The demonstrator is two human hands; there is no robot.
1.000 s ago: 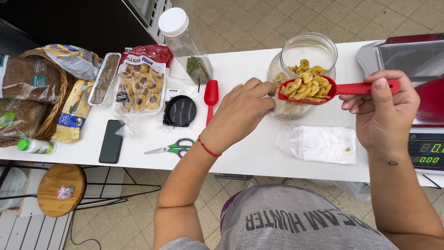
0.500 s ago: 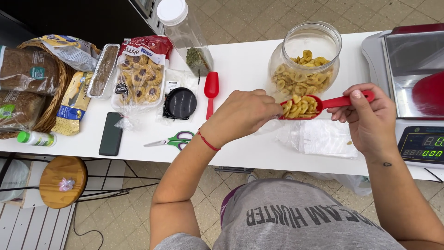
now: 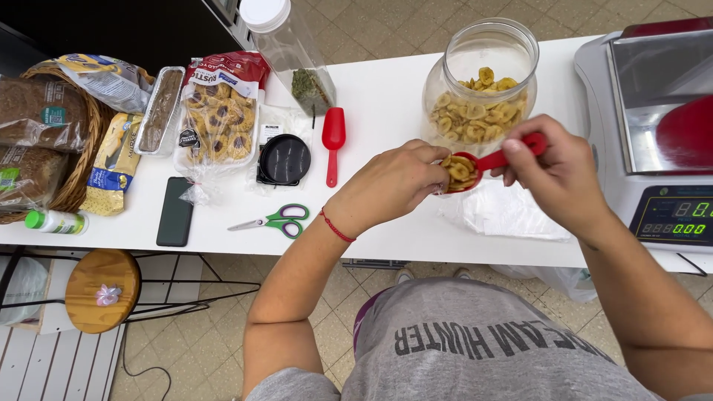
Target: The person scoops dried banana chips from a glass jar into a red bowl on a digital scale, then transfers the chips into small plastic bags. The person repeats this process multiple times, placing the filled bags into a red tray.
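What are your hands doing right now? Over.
Right hand holds red scoop of banana chips. Left hand cups its bowl. Glass jar behind; plastic bag beneath.

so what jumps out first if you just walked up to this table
The red scoop heaped with banana chips, held over the white table by the right hand on its handle and the left hand at its bowl. Right behind it stands the open glass jar of the same chips. A grey scale with green digits sits at the right edge.
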